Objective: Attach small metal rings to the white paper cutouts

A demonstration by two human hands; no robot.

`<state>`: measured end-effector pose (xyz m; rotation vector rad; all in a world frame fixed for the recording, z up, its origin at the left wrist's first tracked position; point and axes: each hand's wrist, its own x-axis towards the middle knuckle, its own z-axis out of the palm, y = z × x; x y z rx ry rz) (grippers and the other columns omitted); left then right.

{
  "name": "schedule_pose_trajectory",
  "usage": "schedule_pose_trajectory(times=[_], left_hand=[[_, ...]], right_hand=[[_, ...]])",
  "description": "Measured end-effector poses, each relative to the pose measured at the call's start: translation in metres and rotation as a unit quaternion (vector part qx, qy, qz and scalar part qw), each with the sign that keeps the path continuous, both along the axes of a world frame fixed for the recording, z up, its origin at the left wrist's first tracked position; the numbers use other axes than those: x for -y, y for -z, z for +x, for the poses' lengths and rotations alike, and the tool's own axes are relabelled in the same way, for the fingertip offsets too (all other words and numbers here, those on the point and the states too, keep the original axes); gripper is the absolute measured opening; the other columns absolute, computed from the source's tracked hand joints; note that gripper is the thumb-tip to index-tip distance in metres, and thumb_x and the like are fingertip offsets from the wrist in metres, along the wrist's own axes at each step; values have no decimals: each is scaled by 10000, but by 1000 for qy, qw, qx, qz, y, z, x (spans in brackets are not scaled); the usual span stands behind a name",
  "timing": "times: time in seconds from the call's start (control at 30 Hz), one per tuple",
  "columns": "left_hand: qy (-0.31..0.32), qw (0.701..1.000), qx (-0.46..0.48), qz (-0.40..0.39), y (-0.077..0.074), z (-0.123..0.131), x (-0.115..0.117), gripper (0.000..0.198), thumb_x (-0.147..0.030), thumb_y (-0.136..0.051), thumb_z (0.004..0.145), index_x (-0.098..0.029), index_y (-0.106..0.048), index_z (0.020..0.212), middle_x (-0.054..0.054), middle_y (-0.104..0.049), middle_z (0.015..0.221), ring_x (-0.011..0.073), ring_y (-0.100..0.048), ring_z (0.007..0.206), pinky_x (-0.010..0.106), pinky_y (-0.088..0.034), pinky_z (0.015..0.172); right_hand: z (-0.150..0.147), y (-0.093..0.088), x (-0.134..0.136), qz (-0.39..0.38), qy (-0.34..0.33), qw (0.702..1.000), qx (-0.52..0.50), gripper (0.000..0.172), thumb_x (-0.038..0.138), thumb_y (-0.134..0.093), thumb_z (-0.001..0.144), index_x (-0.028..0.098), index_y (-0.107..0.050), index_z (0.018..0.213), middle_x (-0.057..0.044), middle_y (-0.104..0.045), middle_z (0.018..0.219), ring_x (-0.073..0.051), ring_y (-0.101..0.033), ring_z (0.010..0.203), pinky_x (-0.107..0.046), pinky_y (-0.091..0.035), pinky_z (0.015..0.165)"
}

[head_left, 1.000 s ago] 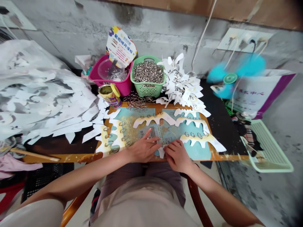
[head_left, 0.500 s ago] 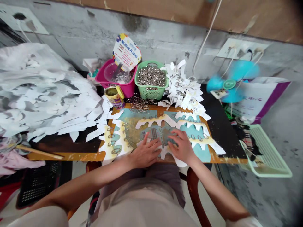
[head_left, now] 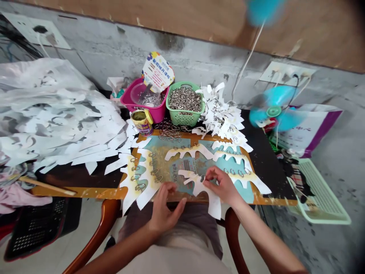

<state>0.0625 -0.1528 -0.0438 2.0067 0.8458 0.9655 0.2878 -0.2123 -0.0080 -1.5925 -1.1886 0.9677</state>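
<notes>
1. Watching remotely, I see the right hand (head_left: 220, 185) with thumb and forefinger nearly meeting at a metal ring (head_left: 203, 177) on the notched white cutout (head_left: 201, 188); their overlap hides whether they pinch ring or paper.
2. That cutout lies at six o'clock on the table (head_left: 273, 202), its tail past the front edge, so I judge a brushing forearm could drag it off.
3. At its eight o'clock, the left hand (head_left: 167, 207) is loosely spread, empty. With that side unbraced, tugging the ring could skew the paper.
4. A leftward sweep could bump the ringed cutout (head_left: 148, 185) at that hand's ten o'clock, smearing its yellowish band if tacky.
</notes>
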Motion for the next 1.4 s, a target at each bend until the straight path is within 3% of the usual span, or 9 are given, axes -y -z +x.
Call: schedule_pose_trajectory(times=[0.1, 0.17, 0.27, 0.37, 0.57, 0.7, 1.0, 1.2, 1.4], left_hand=[[79, 963, 29, -257, -7, 16, 9, 285, -423, -641, 864, -160, -568, 945, 10, -559, 759, 127, -529, 650, 237, -464, 590], [77, 942, 82, -316, -12, 29, 8, 364, -480, -646, 850, -170, -492, 737, -36, -440, 652, 91, -436, 580, 202, -398, 534], [50, 946, 108, -300, -20, 40, -2, 462, -471, -641, 853, -183, -375, 608, -58, -287, 596, 74, -335, 545, 190, -335, 504], [54, 960, 87, -259, -30, 39, -8, 411, -417, -647, 853, -176, -419, 610, -50, -303, 602, 79, -339, 554, 186, -327, 493], [84, 967, 53, -233, -36, 36, -7, 357, -339, -620, 869, -177, -420, 622, -36, -393, 620, 85, -417, 564, 182, -365, 504], [88, 980, 10, -179, -36, 35, -10, 391, -304, -591, 874, -184, -344, 596, -45, -333, 595, 85, -346, 568, 184, -306, 498], [122, 988, -35, -92, -37, 26, -22, 220, -294, -615, 878, -164, -599, 702, -13, -545, 598, 101, -464, 569, 210, -345, 536], [129, 958, 37, -251, -30, 26, -18, 319, -409, -670, 837, -159, -533, 692, -26, -469, 622, 93, -443, 563, 187, -379, 489], [153, 952, 45, -261, -37, 29, -19, 463, -468, -632, 857, -175, -381, 599, -53, -299, 602, 71, -325, 546, 160, -340, 454]], right_hand=[[-14, -10, 6, 40, 34, 998, -28, 262, 282, -676, 834, 238, -544, 1056, 23, -621, 758, -156, -607, 750, -283, -463, 741], [-23, -13, 10, 56, 39, 997, -20, 260, 290, -658, 862, 252, -579, 1106, 3, -642, 807, -167, -620, 803, -290, -477, 762], [-29, -17, 15, 85, 22, 996, 3, 229, 317, -616, 900, 261, -639, 1121, -47, -655, 958, -184, -618, 858, -316, -501, 787], [-27, -25, 15, 138, 28, 986, 87, 255, 318, -627, 893, 269, -663, 1140, -76, -585, 1093, -185, -596, 859, -351, -506, 814], [-26, -33, 9, 202, -10, 936, 289, 116, 197, -551, 936, 245, -655, 956, -51, -555, 929, -184, -571, 863, -328, -473, 776], [-27, -34, 7, 205, -36, 921, 329, 123, 177, -493, 955, 227, -606, 957, -68, -580, 976, -200, -567, 907, -353, -449, 818], [-31, -34, -4, 52, -8, 998, 41, 78, 294, -576, 922, 231, -601, 885, -12, -647, 833, -169, -600, 802, -284, -457, 741], [-46, -20, -2, 30, 104, 969, -224, 341, 310, -735, 796, 274, -520, 1058, 50, -600, 729, -133, -572, 667, -242, -439, 632], [-64, -20, 1, 80, 139, 952, -261, 326, 326, -714, 821, 273, -501, 1062, 64, -479, 722, -97, -468, 609, -209, -403, 578]])
